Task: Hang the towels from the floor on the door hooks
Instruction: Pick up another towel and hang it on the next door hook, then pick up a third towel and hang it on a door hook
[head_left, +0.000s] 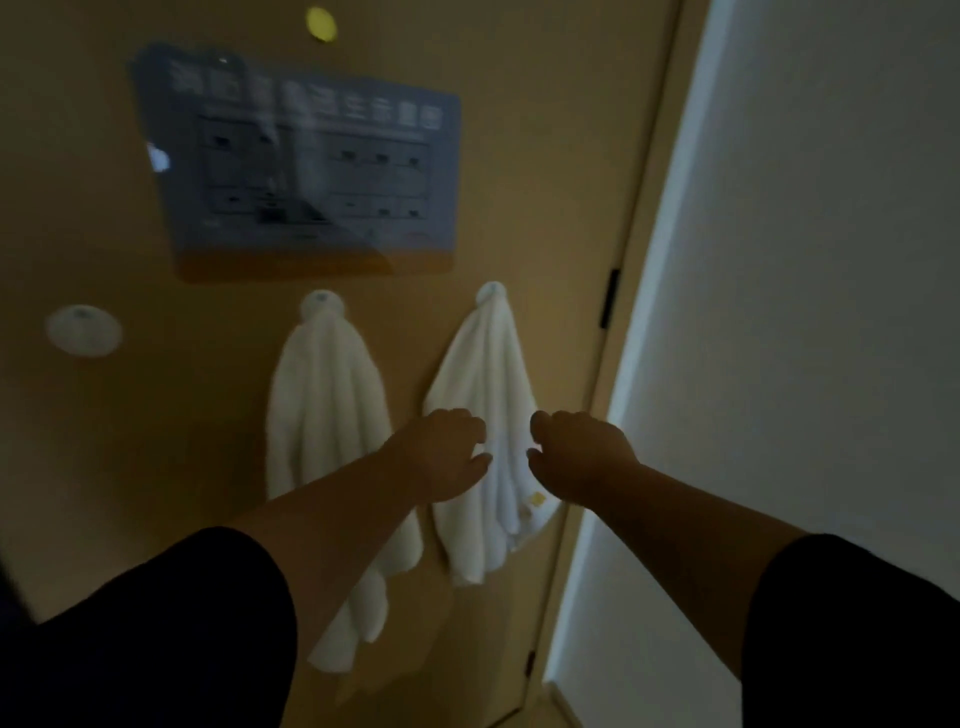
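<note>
Far left on the tan door (545, 156) I see a round white stick-on hook (83, 330) with nothing on it, which I take as the spare place for any towel yet to come. Above and to its right is a blue laminated floor-plan notice (306, 166), glossy and blurred.

Next comes the longer white terry towel (327, 415), gathered at one point and caught on the middle round white hook (322, 302), so its folds fan downward against the door.

My left hand (447, 457) reaches in front of the shorter white terry towel with a small yellow tag (483, 364), fingers loosely curled and holding nothing that I can see; it looks just at the cloth, though I cannot tell whether it touches. That towel hangs from the right round white hook (492, 292), bunched at the top so that the hook bears it.

My right hand (576, 452) mirrors the left, loosely curled and empty, near the towel's right edge. I judge both hands are placed to steady or smooth the folds.

To the far right stands the pale grey wall (805, 312), beside the door frame.
</note>
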